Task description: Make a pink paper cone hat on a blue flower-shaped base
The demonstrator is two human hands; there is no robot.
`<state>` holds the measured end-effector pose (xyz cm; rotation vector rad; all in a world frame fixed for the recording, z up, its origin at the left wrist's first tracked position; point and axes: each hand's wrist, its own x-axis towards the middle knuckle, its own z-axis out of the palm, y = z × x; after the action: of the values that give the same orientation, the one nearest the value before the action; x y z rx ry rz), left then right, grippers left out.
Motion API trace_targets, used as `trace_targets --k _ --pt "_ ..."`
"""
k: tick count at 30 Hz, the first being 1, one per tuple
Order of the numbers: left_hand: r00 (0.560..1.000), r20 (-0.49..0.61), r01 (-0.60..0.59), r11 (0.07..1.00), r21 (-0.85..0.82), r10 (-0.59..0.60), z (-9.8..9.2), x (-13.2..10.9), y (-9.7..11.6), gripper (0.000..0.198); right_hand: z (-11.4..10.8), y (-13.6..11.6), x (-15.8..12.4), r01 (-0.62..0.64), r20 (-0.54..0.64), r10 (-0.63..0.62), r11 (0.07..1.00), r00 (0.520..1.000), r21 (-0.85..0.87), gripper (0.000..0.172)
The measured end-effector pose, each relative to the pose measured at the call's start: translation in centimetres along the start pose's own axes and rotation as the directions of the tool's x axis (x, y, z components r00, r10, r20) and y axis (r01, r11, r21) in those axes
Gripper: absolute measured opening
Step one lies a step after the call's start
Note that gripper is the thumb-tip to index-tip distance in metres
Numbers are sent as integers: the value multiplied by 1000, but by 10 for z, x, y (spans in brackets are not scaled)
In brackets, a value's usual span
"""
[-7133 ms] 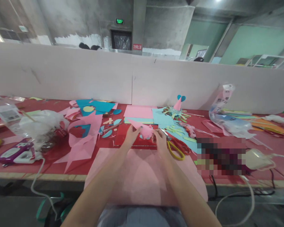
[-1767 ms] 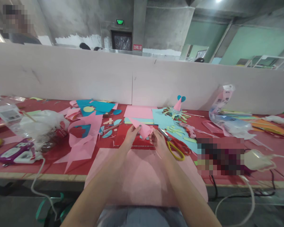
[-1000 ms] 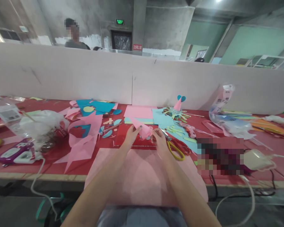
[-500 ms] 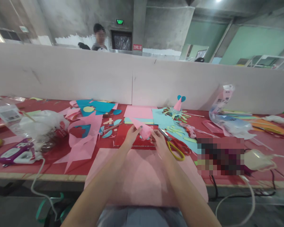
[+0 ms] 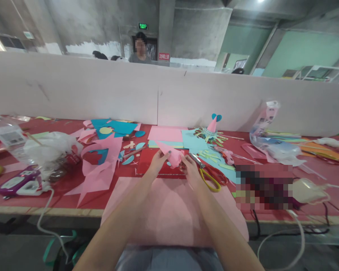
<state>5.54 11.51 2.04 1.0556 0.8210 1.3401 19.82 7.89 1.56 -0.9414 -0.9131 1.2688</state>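
Observation:
A pink paper cone [image 5: 173,157] is held between both hands over a red pad [image 5: 147,162], its point toward the upper left. My left hand [image 5: 159,160] grips the left side of the cone with closed fingers. On the right side, my right hand [image 5: 188,165] pinches the cone's wide end. Scissors with a yellow and red handle [image 5: 210,178] lie just right of my right hand. Behind them are a light blue sheet [image 5: 194,140] and cut green strips [image 5: 211,156]. A large pink sheet [image 5: 169,210] spreads beneath my forearms.
A finished-looking pink cone with blue heart shapes [image 5: 213,126] stands at the back. Pink paper scraps [image 5: 98,173] and blue paper [image 5: 118,128] lie left. A pink glue gun [image 5: 227,155] lies right. A plastic bag [image 5: 52,150] and purple device [image 5: 19,182] sit far left. A white partition [image 5: 101,90] closes the back.
The pink cone has turned slightly in my hands, which stay in nearly the same place. Beyond the partition, a person has moved to the right.

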Motion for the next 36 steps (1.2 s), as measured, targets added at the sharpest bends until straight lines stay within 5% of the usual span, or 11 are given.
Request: trace_targets --k 23,36 --pt "997 73 34 999 10 -35 2 0 -2 50 1 -1 2 25 -78 -21 999 997 42 49" --pt "1000 18 23 997 -73 -22 -2 3 -7 48 5 -2 -5 55 16 -55 998 998 35 41"
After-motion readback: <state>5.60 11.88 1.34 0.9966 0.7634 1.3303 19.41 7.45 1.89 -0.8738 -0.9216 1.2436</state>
